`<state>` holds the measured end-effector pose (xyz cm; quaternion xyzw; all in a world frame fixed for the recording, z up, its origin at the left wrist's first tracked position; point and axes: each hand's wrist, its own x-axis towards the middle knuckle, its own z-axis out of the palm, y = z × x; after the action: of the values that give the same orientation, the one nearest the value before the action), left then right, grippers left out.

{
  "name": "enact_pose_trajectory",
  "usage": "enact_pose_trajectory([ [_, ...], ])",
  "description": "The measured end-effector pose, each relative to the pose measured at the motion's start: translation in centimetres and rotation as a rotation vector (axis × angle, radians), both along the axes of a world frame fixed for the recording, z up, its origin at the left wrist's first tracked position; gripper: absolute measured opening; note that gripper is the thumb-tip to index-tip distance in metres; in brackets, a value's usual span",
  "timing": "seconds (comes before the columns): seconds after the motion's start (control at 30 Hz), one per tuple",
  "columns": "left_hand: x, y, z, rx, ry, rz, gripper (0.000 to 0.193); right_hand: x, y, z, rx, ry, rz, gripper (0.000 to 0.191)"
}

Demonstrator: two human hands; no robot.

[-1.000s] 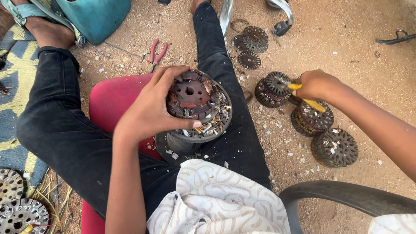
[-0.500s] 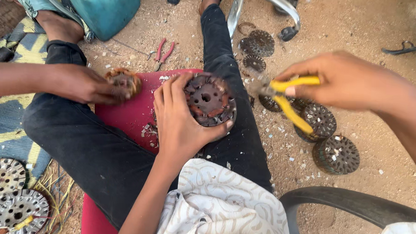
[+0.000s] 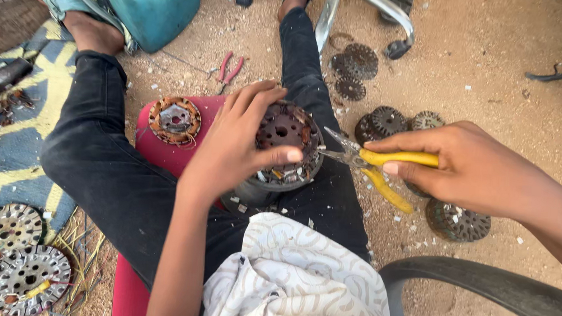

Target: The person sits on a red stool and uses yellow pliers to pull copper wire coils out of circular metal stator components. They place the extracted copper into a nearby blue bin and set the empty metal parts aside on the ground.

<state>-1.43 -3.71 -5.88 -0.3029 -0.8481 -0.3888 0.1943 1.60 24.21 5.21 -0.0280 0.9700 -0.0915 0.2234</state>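
- Head view looks down on your lap, where you sit on a red cushion [image 3: 163,154] on the sandy ground [image 3: 483,65].
- Your left hand [image 3: 235,144] is clenched over the rusty motor stator [image 3: 285,136], palm on its near-left side, thumb laid across the front rim and fingers curled over the top edge.
- The motor stator rests on your right thigh, its round face turned up, with a centre hole and a ring of smaller holes showing.
- Your right hand [image 3: 474,165] grasps the yellow-handled pliers [image 3: 371,167], fingers wrapped around both handles.
- The pliers' metal tips point left and meet the right rim of the motor stator, just beside your left thumb.
- White chips lie scattered on your dark trousers [image 3: 100,170] and on the ground beneath the motor stator.
- A second stator with copper winding [image 3: 174,120] sits on the red cushion, left of your left hand and apart from it.
- Red-handled pliers [image 3: 229,68] lie on the ground between your legs, well apart from both hands.
- Several dark round stators [image 3: 456,220] lie on the ground under and beyond your right hand.
- Perforated metal discs [image 3: 22,270] rest at the lower left, near loose wires.
- A teal container [image 3: 155,13] stands at the top, beside your left foot.
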Motion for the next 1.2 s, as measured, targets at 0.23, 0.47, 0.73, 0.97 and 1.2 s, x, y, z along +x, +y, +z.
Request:
enact_pose_trajectory([
  [0.23,-1.8,2.6,-0.2,-0.005,-0.057,0.091,0.043,0.1,-0.1,-0.8,-0.029,0.014,-0.027,0.038],
  [0.47,-1.3,3.0,-0.4,0.071,-0.071,0.250,0.047,0.2,-0.5,-1.6,-0.161,0.130,0.093,0.040],
  [0.73,-1.0,3.3,-0.8,0.083,0.068,0.367,0.051,-1.6,0.7,-6.4,-0.254,0.247,0.241,0.031],
  [0.97,-0.9,2.9,-0.3,0.086,-0.037,0.345,0.052,-1.4,0.0,-11.1,-0.321,0.328,0.375,0.027],
  [1.2,-0.8,2.8,-1.1,0.107,0.063,0.312,0.048,-3.0,-1.4,-9.7,-0.388,0.481,0.490,0.026],
])
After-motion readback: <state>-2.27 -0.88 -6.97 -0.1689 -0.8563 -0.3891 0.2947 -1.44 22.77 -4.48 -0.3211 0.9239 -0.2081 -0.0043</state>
